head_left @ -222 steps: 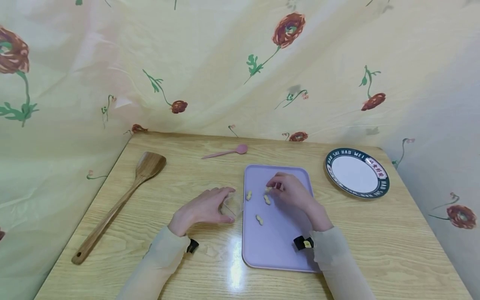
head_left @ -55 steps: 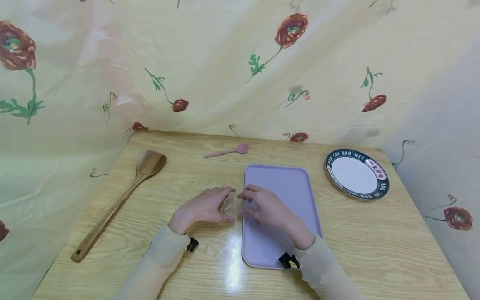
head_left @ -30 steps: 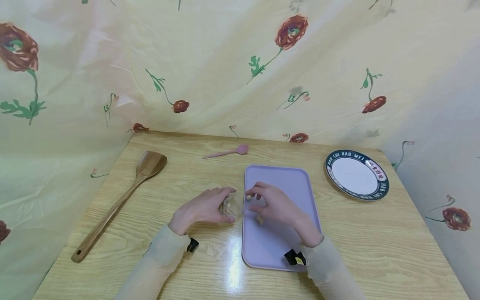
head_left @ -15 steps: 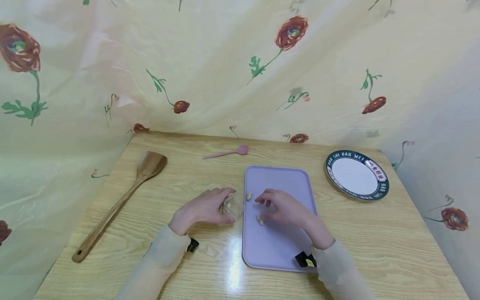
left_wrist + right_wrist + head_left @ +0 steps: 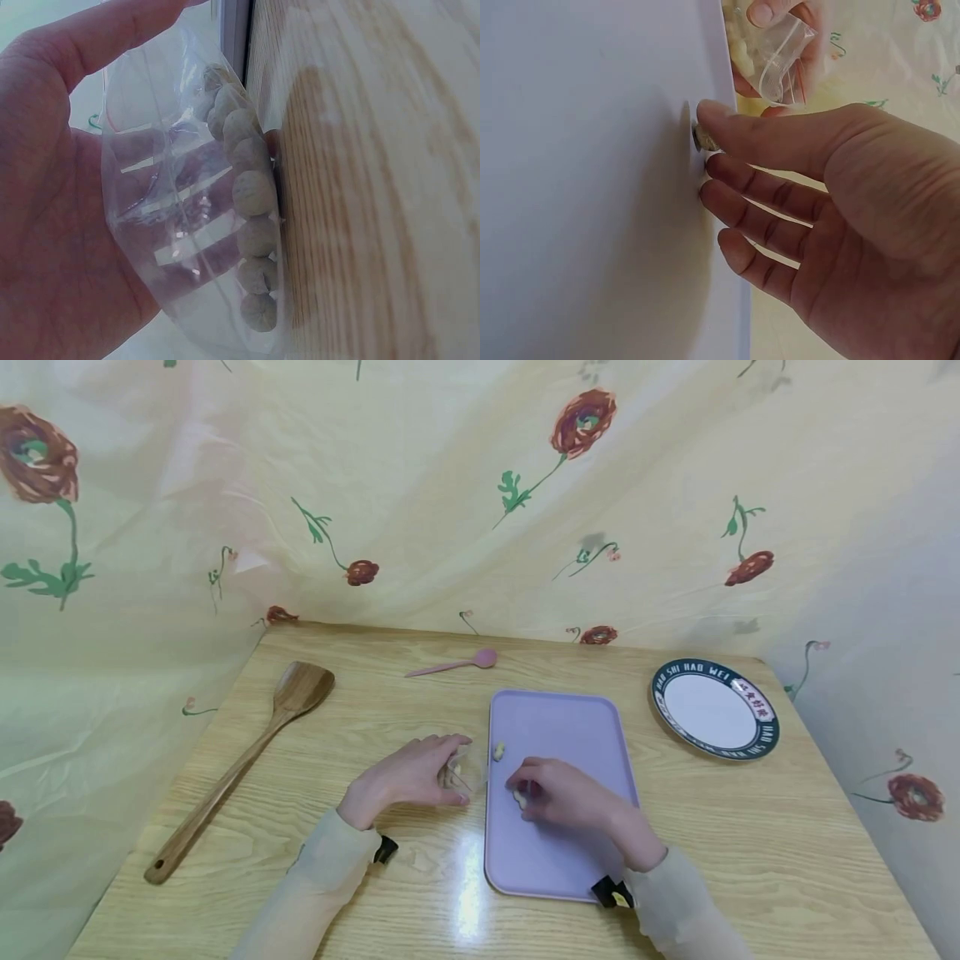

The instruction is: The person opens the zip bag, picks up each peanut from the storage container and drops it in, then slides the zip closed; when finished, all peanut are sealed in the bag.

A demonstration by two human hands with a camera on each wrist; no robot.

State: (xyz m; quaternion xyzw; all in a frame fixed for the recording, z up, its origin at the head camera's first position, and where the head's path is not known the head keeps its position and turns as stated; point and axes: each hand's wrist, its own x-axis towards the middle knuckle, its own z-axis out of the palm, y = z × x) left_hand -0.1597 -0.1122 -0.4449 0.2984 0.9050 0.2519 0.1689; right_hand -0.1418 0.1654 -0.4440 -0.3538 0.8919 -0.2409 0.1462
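My left hand [image 5: 411, 774] holds a clear plastic bag [image 5: 180, 172] at the tray's left edge, thumb and fingers curved around its mouth. In the left wrist view, several unshelled peanuts [image 5: 251, 191] lie along the bag's lower side. Over the lilac tray [image 5: 555, 718], my right hand [image 5: 562, 795] pinches a peanut [image 5: 705, 139] between thumb and index finger, close to the tray's surface. Its other fingers are loosely bent, as the right wrist view shows. Another peanut [image 5: 499, 751] lies on the tray near the left rim.
A wooden spatula [image 5: 262, 739] lies along the table's left side. Behind the hands is a small pink spoon [image 5: 483, 658]. A white plate with a dark lettered rim [image 5: 763, 737] stands at the back right. Flowered cloth [image 5: 450, 527] hangs behind the table.
Fewer peanuts lie on the tray than at first. My right hand went to the bag's mouth, then came back right and down to the nearer peanut. The left hand has stayed put.
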